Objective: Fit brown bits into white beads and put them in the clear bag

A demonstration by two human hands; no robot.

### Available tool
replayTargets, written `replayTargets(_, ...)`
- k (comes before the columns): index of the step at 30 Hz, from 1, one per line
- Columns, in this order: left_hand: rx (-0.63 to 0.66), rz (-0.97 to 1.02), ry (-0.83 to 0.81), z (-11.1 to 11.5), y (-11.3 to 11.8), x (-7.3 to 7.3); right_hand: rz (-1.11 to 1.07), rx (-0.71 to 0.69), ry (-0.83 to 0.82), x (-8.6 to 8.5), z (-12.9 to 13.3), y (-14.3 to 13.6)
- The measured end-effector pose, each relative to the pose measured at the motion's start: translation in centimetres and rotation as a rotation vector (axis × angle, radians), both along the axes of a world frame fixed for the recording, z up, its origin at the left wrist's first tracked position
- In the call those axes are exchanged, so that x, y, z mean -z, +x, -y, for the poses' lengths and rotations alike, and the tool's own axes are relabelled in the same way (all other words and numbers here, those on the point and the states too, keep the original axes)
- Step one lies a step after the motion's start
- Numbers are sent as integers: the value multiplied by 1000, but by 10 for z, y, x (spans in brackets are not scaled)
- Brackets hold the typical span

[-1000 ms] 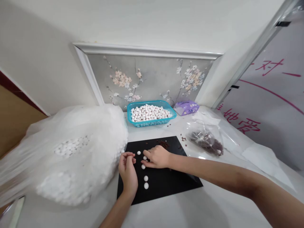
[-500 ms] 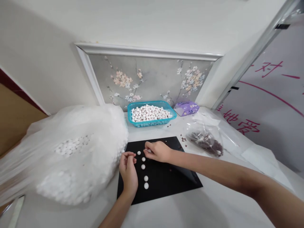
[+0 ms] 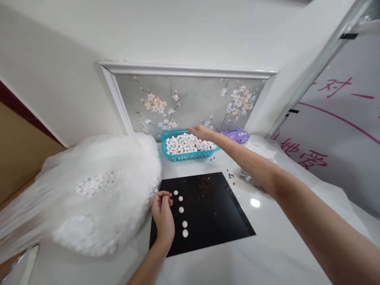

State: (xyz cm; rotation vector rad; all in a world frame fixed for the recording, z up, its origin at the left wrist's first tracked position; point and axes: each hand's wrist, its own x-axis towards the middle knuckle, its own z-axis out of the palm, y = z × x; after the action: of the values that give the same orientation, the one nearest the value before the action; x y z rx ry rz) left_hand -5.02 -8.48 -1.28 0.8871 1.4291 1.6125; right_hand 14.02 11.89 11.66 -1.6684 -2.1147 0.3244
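Note:
A black mat (image 3: 202, 225) lies on the white table, with several white balls (image 3: 181, 209) in a rough column on its left part and a heap of small brown pieces (image 3: 204, 185) near its back edge. My left hand (image 3: 164, 215) rests at the mat's left edge beside the balls, fingers curled together; whether they hold anything is too small to tell. Over the back rim of the teal basket (image 3: 190, 155) is my right hand (image 3: 201, 132), its fingers reaching left above the white balls inside. Its fingertips are partly hidden, and nothing can be made out in them.
A big clear bag of white balls (image 3: 118, 190) fills the left side of the table. Behind my right forearm sit a purple packet (image 3: 237, 135) and a partly hidden plastic bag (image 3: 251, 178). A framed floral panel (image 3: 192, 99) stands behind the basket.
My right hand has moved from the mat up to the basket, uncovering the brown heap. The small white item it held is no longer visible. My left hand keeps its place by the balls.

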Motion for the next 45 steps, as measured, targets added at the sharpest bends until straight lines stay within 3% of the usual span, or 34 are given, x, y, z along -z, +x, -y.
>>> replayTargets(4,12,-2,19,0,0,1,0,-33,6,23,13,5)
replayTargets(9,8,8,45,-1,1,2,12,-97,99,50,64,-3)
replayTargets(12,-4,16,41,-1,2,1,30,-252,86,64,105,-14)
replayTargets(15,-33,28,41,-1,2,0,106,-545,9,78,140,-29)
replayTargets(19,-54,55,43,-1,2,-1,188,-585,-23,92,163,-51)
replayTargets(26,-47,60,42,-1,1,2,346,-645,65,100,177,-70)
replayTargets(33,-47,-2,38,-1,0,1,473,-852,264,119,182,-70)
replayTargets(38,-45,-11,49,-1,0,2,456,-899,368,117,177,-63)
replayTargets(41,-40,-8,45,-1,1,3,439,-786,368,102,165,-54)
replayTargets(45,-49,10,14,-1,2,2,426,-429,304,64,123,-44)
